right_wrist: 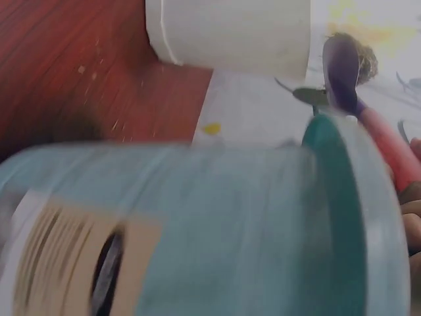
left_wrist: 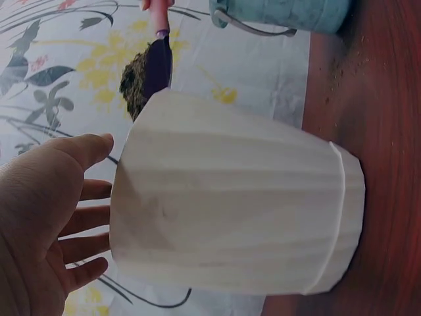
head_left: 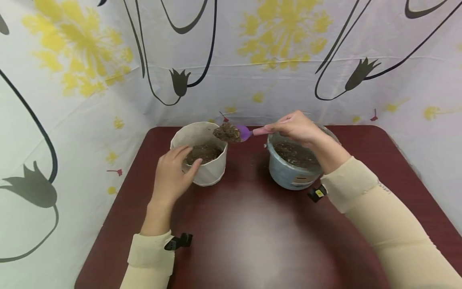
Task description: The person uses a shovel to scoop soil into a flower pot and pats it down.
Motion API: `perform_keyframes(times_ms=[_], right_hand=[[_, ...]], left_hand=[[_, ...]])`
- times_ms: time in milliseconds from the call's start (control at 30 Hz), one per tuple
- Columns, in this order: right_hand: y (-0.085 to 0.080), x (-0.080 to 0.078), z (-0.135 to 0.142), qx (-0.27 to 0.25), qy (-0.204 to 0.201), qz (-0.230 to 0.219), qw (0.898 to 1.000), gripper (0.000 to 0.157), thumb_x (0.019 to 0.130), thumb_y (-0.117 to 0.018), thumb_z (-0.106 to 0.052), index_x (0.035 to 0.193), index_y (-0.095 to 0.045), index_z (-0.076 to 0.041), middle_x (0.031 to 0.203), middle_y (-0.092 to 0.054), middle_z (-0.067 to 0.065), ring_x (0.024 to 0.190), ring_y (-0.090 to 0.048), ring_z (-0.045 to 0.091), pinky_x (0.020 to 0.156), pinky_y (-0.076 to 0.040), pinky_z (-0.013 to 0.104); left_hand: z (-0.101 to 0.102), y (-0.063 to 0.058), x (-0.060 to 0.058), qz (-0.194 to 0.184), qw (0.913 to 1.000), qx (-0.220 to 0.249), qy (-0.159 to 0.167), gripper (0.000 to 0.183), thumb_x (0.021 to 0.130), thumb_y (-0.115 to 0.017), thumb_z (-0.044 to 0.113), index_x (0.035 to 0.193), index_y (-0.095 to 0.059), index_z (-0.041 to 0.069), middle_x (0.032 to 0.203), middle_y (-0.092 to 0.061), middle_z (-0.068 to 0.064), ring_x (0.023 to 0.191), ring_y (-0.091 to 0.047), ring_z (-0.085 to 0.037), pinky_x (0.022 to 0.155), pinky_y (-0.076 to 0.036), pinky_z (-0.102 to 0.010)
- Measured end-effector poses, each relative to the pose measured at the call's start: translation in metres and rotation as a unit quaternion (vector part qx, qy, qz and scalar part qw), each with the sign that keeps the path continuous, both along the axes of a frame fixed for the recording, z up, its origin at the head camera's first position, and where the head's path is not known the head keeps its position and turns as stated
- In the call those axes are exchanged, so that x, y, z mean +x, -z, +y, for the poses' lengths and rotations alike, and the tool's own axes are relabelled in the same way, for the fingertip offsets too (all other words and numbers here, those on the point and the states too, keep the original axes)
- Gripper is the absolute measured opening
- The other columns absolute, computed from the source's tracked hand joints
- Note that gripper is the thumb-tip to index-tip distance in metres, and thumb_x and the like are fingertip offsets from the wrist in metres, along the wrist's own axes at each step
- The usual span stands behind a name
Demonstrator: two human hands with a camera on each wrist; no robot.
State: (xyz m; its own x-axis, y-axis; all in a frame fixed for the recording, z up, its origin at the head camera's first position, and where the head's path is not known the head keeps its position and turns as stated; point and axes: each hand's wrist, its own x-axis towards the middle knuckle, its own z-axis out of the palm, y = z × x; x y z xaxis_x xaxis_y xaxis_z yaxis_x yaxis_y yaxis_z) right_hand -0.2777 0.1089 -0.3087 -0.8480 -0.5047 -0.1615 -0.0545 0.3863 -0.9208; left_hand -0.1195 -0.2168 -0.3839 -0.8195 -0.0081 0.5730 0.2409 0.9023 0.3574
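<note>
Purple trowel (head_left: pixel 244 133), heaped with brown soil (head_left: pixel 226 133), is up at the right side of the rim of the white pot (head_left: pixel 212 171). Right hand (head_left: pixel 296 127) grips its pink handle (head_left: pixel 260 131), right of the white pot. Left hand (head_left: pixel 173 175) is at the white pot's near-left rim, thumb and fingers spread, holding nothing; can't tell if touching. More soil inside white pot. Blue bucket (head_left: pixel 283 170), also with soil, stands apart, right of white pot, on dark red table (head_left: pixel 249 224).
</note>
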Motion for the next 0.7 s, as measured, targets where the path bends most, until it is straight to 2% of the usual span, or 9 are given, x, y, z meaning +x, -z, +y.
perform_keyframes(times_ms=[100, 167, 267, 333, 433, 533, 567, 633, 700], right_hand=[[-0.001, 0.003, -0.021, 0.026, 0.011, 0.038, 0.999, 0.027, 0.084, -0.083, -0.042, 0.091, -0.085, -0.016, 0.072, -0.075, -0.005, 0.045, -0.021, 0.007, 0.045, -0.025, 0.023], [-0.001, 0.007, -0.037, 0.051, 0.028, 0.082, 0.995, 0.032, 0.078, -0.086, -0.049, 0.079, -0.084, -0.017, 0.052, -0.058, -0.005, 0.049, -0.025, 0.007, 0.048, -0.027, 0.024], [0.004, 0.015, -0.058, 0.094, 0.024, 0.212, 0.972, 0.035, 0.078, -0.085, -0.048, 0.075, -0.082, -0.014, 0.055, -0.06, -0.007, 0.059, -0.048, 0.008, 0.057, -0.042, 0.026], [0.011, 0.021, -0.067, 0.126, 0.0, 0.329, 0.936, 0.038, 0.083, -0.082, -0.044, 0.071, -0.075, -0.009, 0.054, -0.059, -0.002, 0.056, -0.051, 0.017, 0.052, -0.042, 0.034], [0.022, 0.028, -0.076, 0.149, -0.041, 0.513, 0.844, 0.028, 0.089, -0.078, -0.033, 0.073, -0.069, -0.011, 0.059, -0.062, 0.002, 0.055, -0.061, 0.027, 0.049, -0.047, 0.042], [0.031, 0.033, -0.079, 0.148, -0.043, 0.624, 0.766, 0.033, 0.088, -0.079, -0.027, 0.072, -0.056, -0.011, 0.056, -0.05, 0.002, 0.044, -0.052, 0.028, 0.038, -0.038, 0.04], [0.033, 0.033, -0.079, 0.143, -0.038, 0.648, 0.747, 0.033, 0.087, -0.08, -0.025, 0.072, -0.055, -0.01, 0.057, -0.049, 0.002, 0.042, -0.049, 0.028, 0.036, -0.035, 0.039], [0.035, 0.034, -0.078, 0.136, -0.028, 0.678, 0.722, 0.035, 0.086, -0.082, -0.024, 0.073, -0.053, -0.01, 0.057, -0.046, 0.003, 0.039, -0.045, 0.028, 0.035, -0.031, 0.037], [0.035, 0.034, -0.076, 0.128, -0.022, 0.69, 0.712, 0.034, 0.085, -0.082, -0.023, 0.075, -0.053, -0.009, 0.057, -0.046, 0.003, 0.039, -0.043, 0.028, 0.034, -0.029, 0.037]], left_hand=[[-0.007, 0.004, 0.004, -0.004, 0.9999, 0.007, -0.007, 0.046, 0.091, -0.074, 0.033, 0.12, -0.072, -0.002, 0.127, -0.067, -0.018, 0.123, -0.058, -0.037, 0.102, -0.043, -0.059], [-0.011, 0.007, 0.007, -0.005, 0.9999, 0.01, -0.011, 0.046, 0.091, -0.075, 0.034, 0.119, -0.072, -0.002, 0.128, -0.066, -0.018, 0.127, -0.055, -0.038, 0.103, -0.041, -0.06], [-0.015, 0.011, 0.009, -0.004, 0.9998, 0.014, -0.012, 0.046, 0.089, -0.076, 0.034, 0.118, -0.072, -0.002, 0.13, -0.065, -0.019, 0.131, -0.053, -0.038, 0.104, -0.041, -0.061], [-0.016, 0.014, 0.01, -0.002, 0.9998, 0.017, -0.012, 0.047, 0.089, -0.077, 0.035, 0.117, -0.072, -0.002, 0.13, -0.065, -0.019, 0.132, -0.052, -0.037, 0.104, -0.041, -0.061], [-0.018, 0.018, 0.011, -0.002, 0.9997, 0.024, -0.011, 0.048, 0.088, -0.078, 0.035, 0.117, -0.072, -0.003, 0.131, -0.064, -0.019, 0.133, -0.051, -0.036, 0.105, -0.041, -0.06], [-0.019, 0.02, 0.012, -0.001, 0.9995, 0.03, -0.01, 0.047, 0.088, -0.078, 0.035, 0.116, -0.072, -0.003, 0.132, -0.064, -0.02, 0.135, -0.05, -0.036, 0.106, -0.041, -0.06], [-0.02, 0.021, 0.012, 0.001, 0.9995, 0.031, -0.009, 0.047, 0.088, -0.078, 0.035, 0.115, -0.072, -0.003, 0.132, -0.064, -0.02, 0.135, -0.05, -0.036, 0.106, -0.041, -0.06], [-0.021, 0.022, 0.012, 0.008, 0.9994, 0.031, -0.008, 0.047, 0.088, -0.078, 0.034, 0.115, -0.073, -0.004, 0.131, -0.064, -0.021, 0.135, -0.05, -0.037, 0.106, -0.041, -0.059], [-0.023, 0.022, 0.012, 0.014, 0.9994, 0.032, -0.009, 0.047, 0.088, -0.078, 0.034, 0.114, -0.073, -0.004, 0.13, -0.064, -0.021, 0.134, -0.051, -0.037, 0.106, -0.042, -0.059]])
